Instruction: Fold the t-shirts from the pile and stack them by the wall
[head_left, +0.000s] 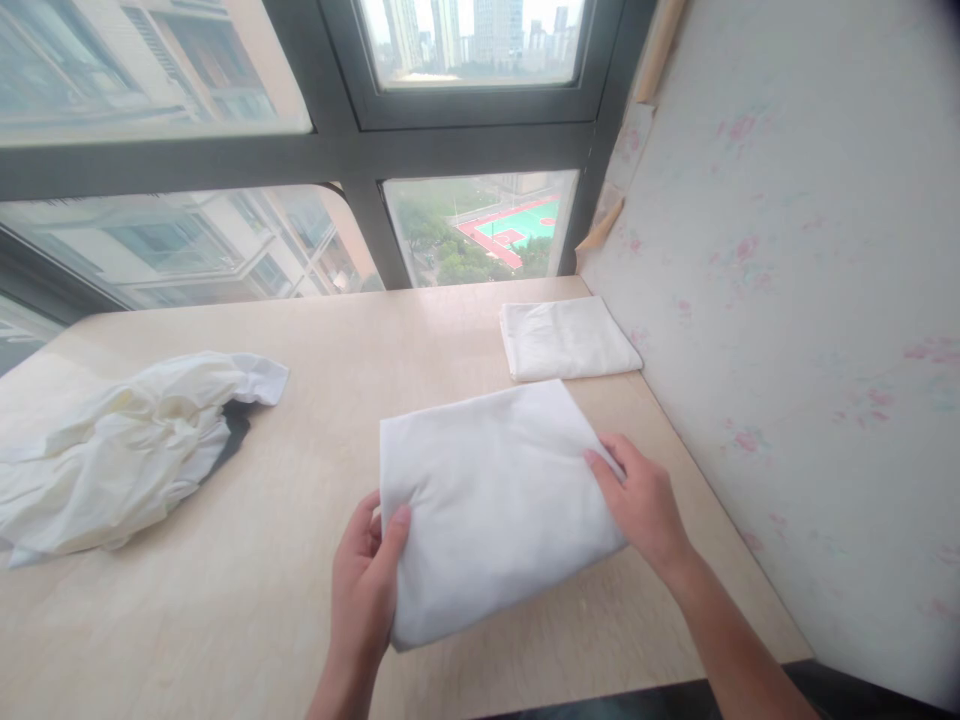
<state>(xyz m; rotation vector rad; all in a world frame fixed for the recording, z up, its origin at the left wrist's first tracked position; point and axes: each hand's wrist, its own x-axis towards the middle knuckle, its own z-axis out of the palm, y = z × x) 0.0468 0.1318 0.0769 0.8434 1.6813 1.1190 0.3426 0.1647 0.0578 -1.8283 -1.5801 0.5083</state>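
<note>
A white cloth folded into a flat rectangle (pixel 499 510) is held up just above the wooden surface, tilted a little. My left hand (pixel 367 570) grips its left edge, thumb on top and fingers curled behind. On the opposite edge, my right hand (pixel 637 495) pinches the cloth with the thumb over the front. Beyond it, near the wall, lies another folded white cloth (pixel 570 338), flat on the surface. Off to the left is a crumpled heap of white and cream fabric (pixel 127 450), with a dark piece (pixel 231 435) showing under its right side.
The pale wooden surface (pixel 300 620) runs up to dark-framed windows (pixel 480 150) at the back. A floral-papered wall (pixel 795 330) bounds the right side, its paper peeling (pixel 600 230) at the corner. The surface's front edge shows at bottom right.
</note>
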